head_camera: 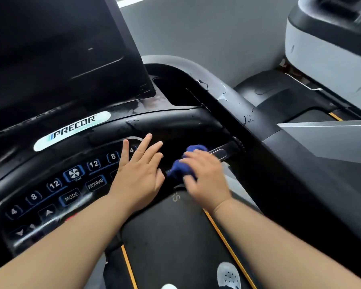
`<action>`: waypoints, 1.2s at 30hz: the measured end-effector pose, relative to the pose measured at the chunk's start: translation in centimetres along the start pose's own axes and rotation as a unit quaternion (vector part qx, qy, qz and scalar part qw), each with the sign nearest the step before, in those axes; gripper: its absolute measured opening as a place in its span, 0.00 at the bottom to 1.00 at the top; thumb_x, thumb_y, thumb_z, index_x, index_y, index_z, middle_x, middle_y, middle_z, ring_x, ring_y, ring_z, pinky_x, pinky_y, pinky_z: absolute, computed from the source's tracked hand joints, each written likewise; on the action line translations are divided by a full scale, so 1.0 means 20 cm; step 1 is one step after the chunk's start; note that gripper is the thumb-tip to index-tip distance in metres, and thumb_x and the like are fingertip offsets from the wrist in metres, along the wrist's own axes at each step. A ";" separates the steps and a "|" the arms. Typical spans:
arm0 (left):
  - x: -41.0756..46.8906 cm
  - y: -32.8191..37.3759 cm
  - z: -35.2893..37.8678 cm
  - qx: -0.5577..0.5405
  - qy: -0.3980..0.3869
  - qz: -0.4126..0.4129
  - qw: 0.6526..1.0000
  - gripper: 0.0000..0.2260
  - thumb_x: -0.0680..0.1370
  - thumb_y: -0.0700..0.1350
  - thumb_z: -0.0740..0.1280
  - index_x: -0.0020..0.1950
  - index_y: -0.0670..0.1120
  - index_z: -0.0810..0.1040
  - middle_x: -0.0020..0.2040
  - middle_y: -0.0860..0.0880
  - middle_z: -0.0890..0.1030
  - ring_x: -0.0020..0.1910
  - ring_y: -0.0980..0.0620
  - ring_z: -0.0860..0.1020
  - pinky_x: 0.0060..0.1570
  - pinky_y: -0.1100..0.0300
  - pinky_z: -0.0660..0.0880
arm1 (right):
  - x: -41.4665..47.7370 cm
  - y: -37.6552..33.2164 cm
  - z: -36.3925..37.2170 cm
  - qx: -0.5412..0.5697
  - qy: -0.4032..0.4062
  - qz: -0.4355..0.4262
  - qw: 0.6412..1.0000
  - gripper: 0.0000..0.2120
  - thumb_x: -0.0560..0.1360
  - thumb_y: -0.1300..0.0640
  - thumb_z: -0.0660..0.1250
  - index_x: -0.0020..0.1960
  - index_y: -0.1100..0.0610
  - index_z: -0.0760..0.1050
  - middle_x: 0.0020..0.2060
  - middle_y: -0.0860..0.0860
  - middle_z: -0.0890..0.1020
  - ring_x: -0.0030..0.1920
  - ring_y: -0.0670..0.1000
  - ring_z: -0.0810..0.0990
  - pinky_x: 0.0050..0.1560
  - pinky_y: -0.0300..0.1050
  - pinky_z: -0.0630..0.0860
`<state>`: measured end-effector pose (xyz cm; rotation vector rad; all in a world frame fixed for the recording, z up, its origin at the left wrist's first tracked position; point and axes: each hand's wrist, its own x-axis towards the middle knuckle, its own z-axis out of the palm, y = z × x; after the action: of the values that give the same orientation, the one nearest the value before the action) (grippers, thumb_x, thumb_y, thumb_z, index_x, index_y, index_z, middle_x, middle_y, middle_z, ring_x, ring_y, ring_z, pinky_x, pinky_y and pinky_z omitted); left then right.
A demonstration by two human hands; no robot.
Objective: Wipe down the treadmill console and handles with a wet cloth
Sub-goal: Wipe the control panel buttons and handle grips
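Blue cloth [182, 163] sat bunched on the short bar handle [221, 152] at the right end of the console [175, 126], draped over the bar just left of its shiny metal grip plate. Right hand [205, 177] gripped it from above, with the fingers curled over the cloth and the thumb on the near side. The fingers were motion-blurred, so no finer detail. Cloth touched the bar. The grip plate was bare beyond the fingertips.

Left hand [140, 171] was open, fingers straight and spread, palm down on the right end of the keypad [50, 197] and covering a few keys. Its fingertips reached the keypad's upper rim beside a "4" key. The two hands were near each other, not touching.

Keypad showed lit 4/8/12 keys in two runs, with FAN between them, MODE and PROGRAM below, and arrow keys lower left. White PRECOR badge [71, 130] sat above it, and a dark, tilted screen [50, 49] above that.

Grey side rail [236, 99] ran along the console's right side, paint chipped in spots. Black belt [175, 236] with orange edge stripes lay below the hands. One pale shoe [228, 274] stood on it at the bottom edge. Second machine [331, 49] was upper right, well apart.
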<state>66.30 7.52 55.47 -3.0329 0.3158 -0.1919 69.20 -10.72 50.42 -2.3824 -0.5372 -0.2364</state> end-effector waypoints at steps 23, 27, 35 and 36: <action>0.07 0.09 -0.09 0.014 -0.055 -0.069 0.996 0.19 0.71 0.54 0.50 0.50 0.51 0.78 0.64 0.56 0.75 0.75 0.51 0.56 0.70 0.49 0.28 | -0.04 0.31 -0.28 0.212 0.096 0.303 0.924 0.09 0.69 0.61 0.69 0.45 0.57 0.70 0.45 0.54 0.78 0.45 0.54 0.74 0.44 0.42 0.68; 0.08 0.08 -0.09 0.015 -0.067 -0.068 0.995 0.20 0.71 0.57 0.47 0.50 0.55 0.76 0.69 0.58 0.68 0.75 0.53 0.50 0.66 0.51 0.22 | -0.05 0.15 -0.18 0.391 0.137 0.496 0.763 0.18 0.76 0.57 0.65 0.65 0.55 0.67 0.55 0.52 0.77 0.49 0.49 0.77 0.48 0.36 0.71; 0.07 0.07 -0.05 0.029 -0.082 -0.055 0.995 0.16 0.73 0.55 0.50 0.52 0.56 0.74 0.74 0.54 0.62 0.76 0.52 0.43 0.64 0.48 0.21 | -0.03 -0.04 -0.04 0.504 0.131 0.521 0.677 0.13 0.78 0.59 0.59 0.62 0.55 0.72 0.55 0.51 0.79 0.55 0.52 0.78 0.54 0.44 0.70; 0.07 0.07 -0.05 0.034 -0.072 -0.051 0.995 0.17 0.73 0.55 0.50 0.53 0.55 0.75 0.74 0.54 0.63 0.76 0.51 0.44 0.64 0.47 0.22 | -0.08 -0.11 -0.01 0.513 0.109 0.509 0.683 0.12 0.78 0.60 0.59 0.61 0.56 0.73 0.53 0.52 0.81 0.54 0.51 0.79 0.52 0.43 0.71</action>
<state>67.21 5.80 56.42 -2.9753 0.1400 0.0107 66.89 -9.92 51.37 -1.1856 0.6828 0.2503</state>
